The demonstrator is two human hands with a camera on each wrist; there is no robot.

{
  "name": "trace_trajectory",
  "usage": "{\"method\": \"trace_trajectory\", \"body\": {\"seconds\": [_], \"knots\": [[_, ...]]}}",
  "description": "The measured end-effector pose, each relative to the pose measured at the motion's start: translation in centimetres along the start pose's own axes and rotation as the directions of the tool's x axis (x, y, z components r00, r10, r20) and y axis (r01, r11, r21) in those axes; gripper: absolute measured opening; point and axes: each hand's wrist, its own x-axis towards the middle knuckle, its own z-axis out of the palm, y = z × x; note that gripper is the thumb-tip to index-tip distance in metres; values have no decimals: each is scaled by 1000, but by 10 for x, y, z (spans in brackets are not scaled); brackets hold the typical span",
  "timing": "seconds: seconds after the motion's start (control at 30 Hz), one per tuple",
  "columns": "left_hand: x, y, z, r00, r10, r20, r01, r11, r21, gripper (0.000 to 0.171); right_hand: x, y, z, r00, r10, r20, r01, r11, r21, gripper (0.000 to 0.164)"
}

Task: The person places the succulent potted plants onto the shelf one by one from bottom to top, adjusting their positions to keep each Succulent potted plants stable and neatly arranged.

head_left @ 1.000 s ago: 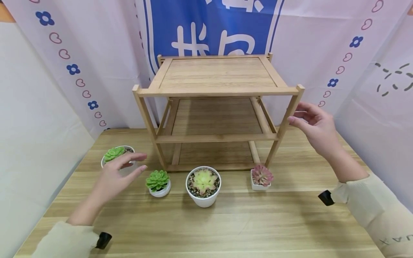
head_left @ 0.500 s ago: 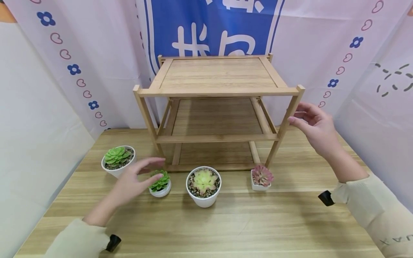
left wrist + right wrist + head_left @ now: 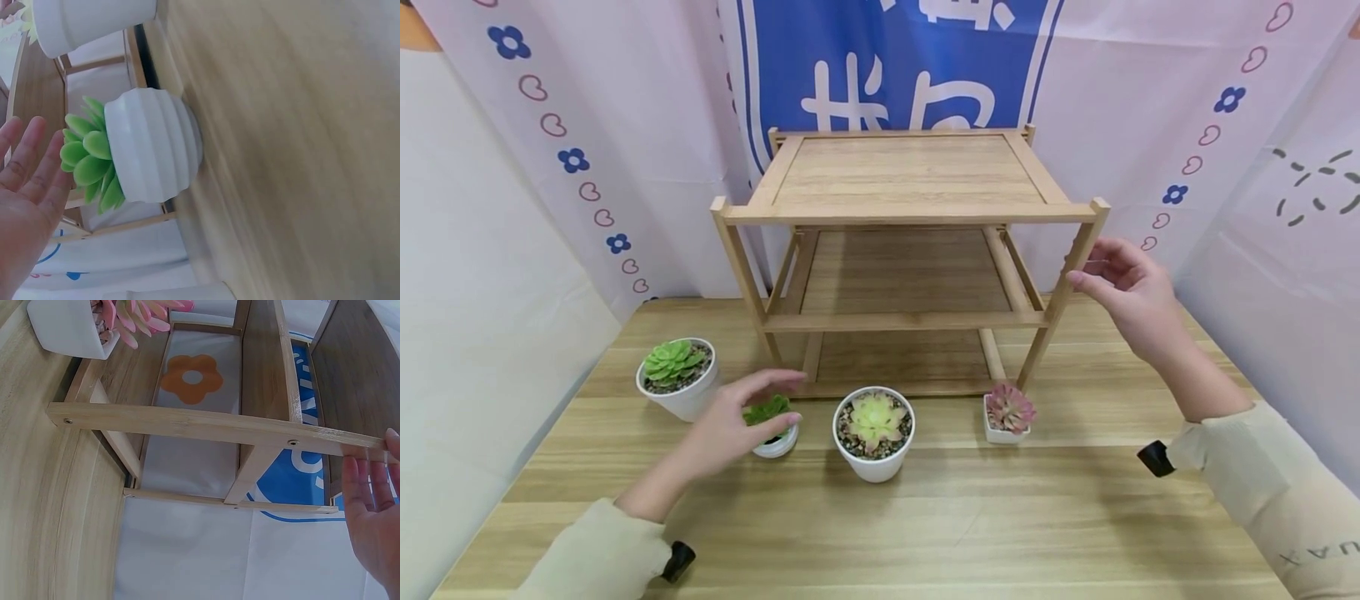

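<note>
My left hand (image 3: 733, 425) hovers over the small green succulent (image 3: 767, 410) in its ribbed white pot (image 3: 153, 145). Its fingers are extended and the thumb stands apart; in the left wrist view the fingertips come close to the leaves, and contact cannot be told. At the right, my right hand (image 3: 1131, 296) holds the front right post of the wooden shelf rack (image 3: 910, 171), thumb on one side and fingers on the other. Beside the left hand stands a yellow-green succulent in a round white pot (image 3: 876, 467).
A larger potted green succulent (image 3: 673, 367) stands at the left of the wooden table (image 3: 925, 533). A pink succulent (image 3: 1009, 408) in a square white pot sits before the rack's right front leg. A printed curtain (image 3: 1120, 100) hangs behind.
My left hand has moved right, from in front of the larger green succulent to over the small one. The right hand stays at the rack's post.
</note>
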Motion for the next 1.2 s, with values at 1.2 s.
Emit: {"method": "trace_trajectory", "body": {"seconds": [1.2], "knots": [[-3, 31, 47, 972, -192, 132, 227, 908, -351, 100, -1, 0, 0, 999, -41, 26, 42, 999, -32, 30]]}}
